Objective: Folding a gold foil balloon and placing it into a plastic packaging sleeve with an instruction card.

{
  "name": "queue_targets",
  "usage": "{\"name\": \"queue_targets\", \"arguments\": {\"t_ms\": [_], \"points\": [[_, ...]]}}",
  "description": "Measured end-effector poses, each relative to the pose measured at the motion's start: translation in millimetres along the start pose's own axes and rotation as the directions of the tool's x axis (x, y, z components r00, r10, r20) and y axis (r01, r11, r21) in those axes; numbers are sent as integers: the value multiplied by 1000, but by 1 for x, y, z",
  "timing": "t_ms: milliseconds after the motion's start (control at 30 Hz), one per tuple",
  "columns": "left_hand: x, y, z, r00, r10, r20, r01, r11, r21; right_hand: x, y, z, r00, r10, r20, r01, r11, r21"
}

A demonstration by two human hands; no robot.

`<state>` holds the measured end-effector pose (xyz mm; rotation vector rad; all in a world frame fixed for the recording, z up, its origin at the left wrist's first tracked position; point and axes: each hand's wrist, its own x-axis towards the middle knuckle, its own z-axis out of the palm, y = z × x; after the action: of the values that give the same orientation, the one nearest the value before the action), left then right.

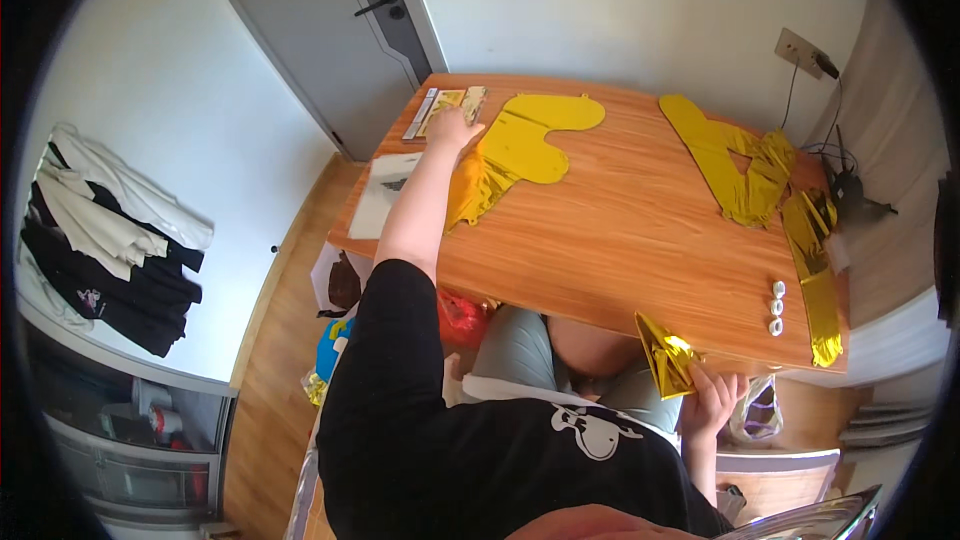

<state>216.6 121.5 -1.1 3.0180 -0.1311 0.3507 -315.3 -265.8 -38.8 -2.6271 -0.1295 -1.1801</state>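
My left hand [455,130] reaches over the table's far left corner, thumb spread away from its fingers. It lies at a flat printed packet [418,126] with gold and white parts; whether the fingertips press on it is hard to see. Right of this hand lies a flat gold foil balloon [535,140] with rounded lobes and a crumpled lower end. In my right hand [712,400], at the front edge, is a folded gold foil balloon [664,358], pinched by its lower right side above my lap.
Two more gold foil balloons, one with a triangular gap [705,155] and one narrow [815,285], lie on the right of the wooden table [620,230]. Three small white rolls [777,307] stand near the narrow one. A white sheet [372,195] lies left. Cables [845,155] hang at the right.
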Motion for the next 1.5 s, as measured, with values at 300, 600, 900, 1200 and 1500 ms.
{"name": "queue_targets", "arguments": {"t_ms": [300,600,900,1200,1500], "points": [[28,-12,35,997,-14,77,26,988,-153,-22,-7,-15,999,48,21,-48,998,39],[0,-7,-26,944,34,-329,-115,967,-228,-28,-12,-15,996,75,48,-80,989,121],[-202,180,-80,979,74,190,199,-161,-967,-27,22,-23,988,98,-121,-87,992,96],[-320,253,-40,948,195,251,-85,917,-390,-64,54,-56,940,237,-243,-230,971,59],[-292,404,-37,484,842,-237,-761,271,-590,-95,72,-78,376,927,-3,-639,261,724]]}}
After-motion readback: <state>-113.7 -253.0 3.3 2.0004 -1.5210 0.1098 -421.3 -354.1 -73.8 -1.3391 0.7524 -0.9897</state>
